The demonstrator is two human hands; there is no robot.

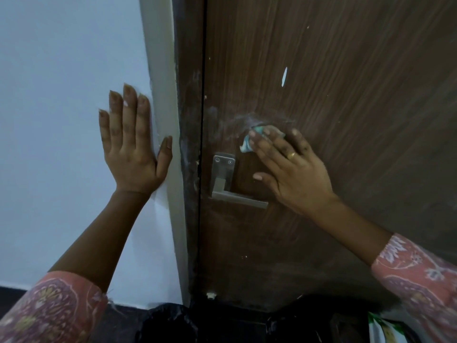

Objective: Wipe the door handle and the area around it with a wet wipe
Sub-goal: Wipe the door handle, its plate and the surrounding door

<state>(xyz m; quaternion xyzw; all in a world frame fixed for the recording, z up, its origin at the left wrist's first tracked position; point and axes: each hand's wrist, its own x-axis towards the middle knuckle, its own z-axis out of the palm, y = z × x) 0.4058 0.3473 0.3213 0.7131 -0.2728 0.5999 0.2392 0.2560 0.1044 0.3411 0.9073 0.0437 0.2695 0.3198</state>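
Note:
A brushed-metal lever door handle [235,198] with its screwed back plate [223,169] sits on a dark brown wooden door [346,95]. My right hand [291,167] presses a crumpled pale blue-green wet wipe [248,142] flat against the door, just above and right of the handle plate. Only the wipe's left part shows past my fingers. A whitish smear streaks the wood around and above the wipe. My left hand [134,144] lies flat with fingers spread on the white wall [61,95], its thumb against the door frame [165,107].
The pale frame and the dark door edge [190,144], scuffed and dusty, run between wall and door. Below, a black bag-like bundle [168,323] and dark objects sit on the floor. A green and white package [385,330] lies at the bottom right.

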